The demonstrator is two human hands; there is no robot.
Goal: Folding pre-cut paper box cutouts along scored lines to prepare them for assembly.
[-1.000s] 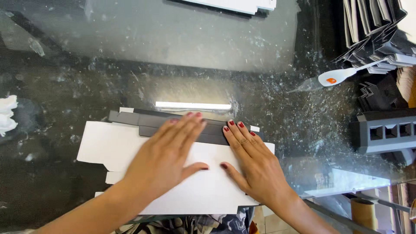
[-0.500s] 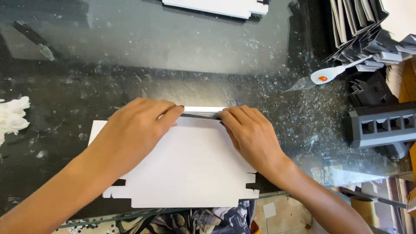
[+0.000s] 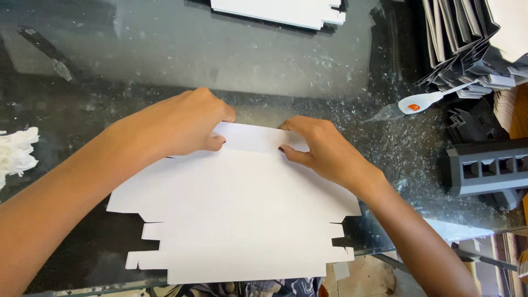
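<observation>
Where the head view looks straight down, a white die-cut card sheet (image 3: 236, 214) lies flat on the dark glass counter (image 3: 165, 60), its near edge reaching the counter's near rim and its left and right edges cut into stepped tabs. Along the sheet's far edge a narrow flap (image 3: 256, 137) is turned up and over. The left hand (image 3: 176, 124) sits on the flap's left end, fingers curled over the far edge and thumb pressed on the near face, so it pinches the flap. The right hand (image 3: 324, 148) does the same at the flap's right end, fingers bent over the fold and thumb tucked under toward the sheet; both hands are closed on the flap. The forearms run in from the near left and near right corners.

Far of the hands the counter is open and bare up to a stack of white cut sheets (image 3: 280, 11) at the far edge. To the right, a small tool with a white handle and orange mark (image 3: 415, 104) lies near the right hand, and beyond it stand folded dark card pieces (image 3: 467, 49) and a grey slotted box part (image 3: 487, 168), crowding that side. At the far left edge lies a crumpled white wad (image 3: 16, 154). The glass is speckled with dust and scratches; below its near rim, flooring shows through.
</observation>
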